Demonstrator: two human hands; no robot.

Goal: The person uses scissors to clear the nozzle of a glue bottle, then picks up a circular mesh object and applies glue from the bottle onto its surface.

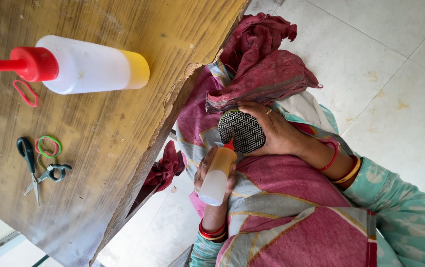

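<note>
My left hand (211,184) grips a small squeeze bottle (218,175) of amber liquid with a red tip. That tip touches the lower edge of a round black perforated mesh disc (242,131). My right hand (274,132) cups the disc from behind, fingers curled over its rim. Both hands rest over my lap, which is covered in pink, grey and yellow patterned cloth (291,207). Red and gold bangles circle both wrists.
A worn wooden table (123,148) with a chipped edge holds a large white squeeze bottle (86,64) with a red nozzle, small scissors (37,170), and red and green rubber bands (48,146). A dark red rag (262,59) lies by the table edge. Pale floor tiles (380,64) lie beyond.
</note>
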